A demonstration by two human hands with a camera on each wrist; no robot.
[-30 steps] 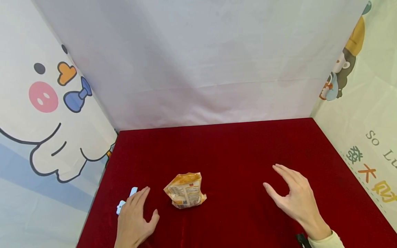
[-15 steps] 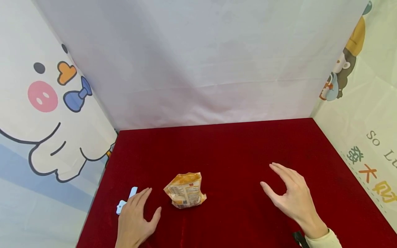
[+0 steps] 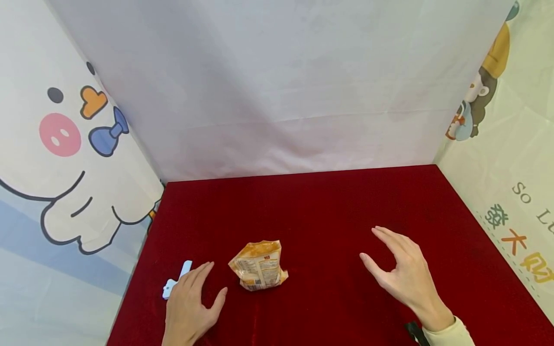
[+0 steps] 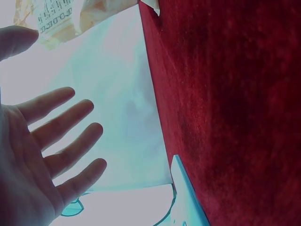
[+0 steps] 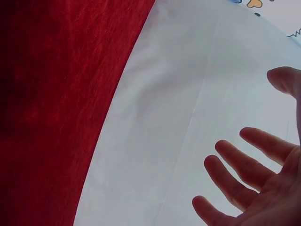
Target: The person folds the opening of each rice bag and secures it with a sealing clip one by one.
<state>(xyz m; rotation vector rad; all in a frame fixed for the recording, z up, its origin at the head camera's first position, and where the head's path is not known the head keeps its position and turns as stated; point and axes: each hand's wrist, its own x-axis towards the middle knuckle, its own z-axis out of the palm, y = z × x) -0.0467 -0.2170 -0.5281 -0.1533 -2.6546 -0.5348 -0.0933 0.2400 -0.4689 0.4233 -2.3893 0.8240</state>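
Observation:
A crumpled orange and cream food packet (image 3: 258, 267) with printed text stands on the red cloth, left of centre. My left hand (image 3: 187, 303) is apart from it on its left, fingers extended and thumb spread, holding nothing. Just beyond that hand lies a slim light blue object (image 3: 169, 288) with a scalloped wider end, partly hidden behind the fingers; its kind is unclear. In the left wrist view the packet (image 4: 59, 21) shows at the top and the blue object (image 4: 188, 200) at the bottom. Well to the right, my right hand (image 3: 406, 276) hovers with fingers spread and nothing in it.
Dark red cloth (image 3: 320, 216) covers the table. A pale curtain (image 3: 294, 96) borders the back, with printed cartoon sheets at the left (image 3: 65, 192) and right (image 3: 497, 178) sides. A black strap (image 3: 416, 332) shows by the right sleeve.
My right hand has drifted slightly left and a little up. The left hand has shifted slightly to the right. Packet and blue object have stayed in place.

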